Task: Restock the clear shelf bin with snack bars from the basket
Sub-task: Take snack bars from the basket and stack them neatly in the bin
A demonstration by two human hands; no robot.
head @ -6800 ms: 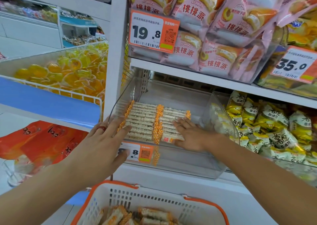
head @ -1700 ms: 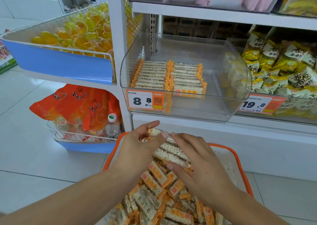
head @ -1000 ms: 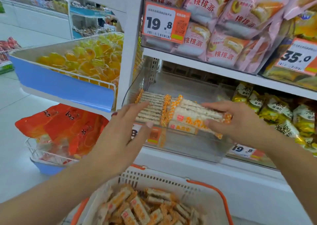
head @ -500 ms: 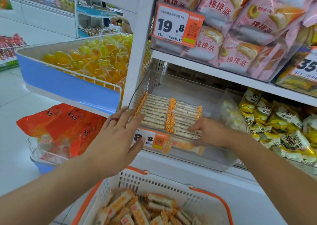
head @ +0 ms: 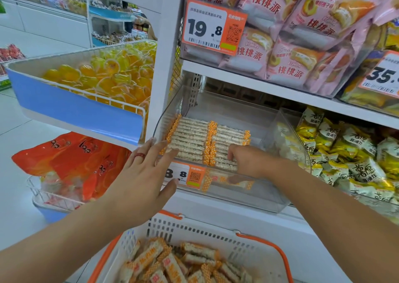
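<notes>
- The left hand (head: 143, 174) is spread flat, its fingers (head: 166, 156) straight and fanned; the fingertips lie against the front left corner of the clear shelf bin (head: 244, 193), just above the orange price tag (head: 184, 174). It holds nothing.
- A red ring (head: 140, 155) sits on one finger of that hand.
- The right hand (head: 246, 158) reaches over the bin's front wall, its fingers curled downward onto the front end of the right-hand row of snack bars (head: 192, 140). Whether it pinches a bar or only presses on them cannot be told.
- The bars in the bin lie side by side in two neat rows on its left half, orange crimped ends meeting in the middle; the right half of the bin floor is bare.
- More bars lie loose in a heap in the white basket (head: 194, 228) with orange rim, directly below the bin and between the two forearms.
- Against half a second ago: the left hand has kept its place on the bin's corner, and the right hand has stayed at the front of the right row, now with the knuckles bent further.
- One second ago the right hand carried a stack of bars above the bin; that stack is now down among the rows.
- Pink pastry bags (head: 289, 51) fill the shelf above; yellow packets (head: 345, 153) fill the bin to the right.
</notes>
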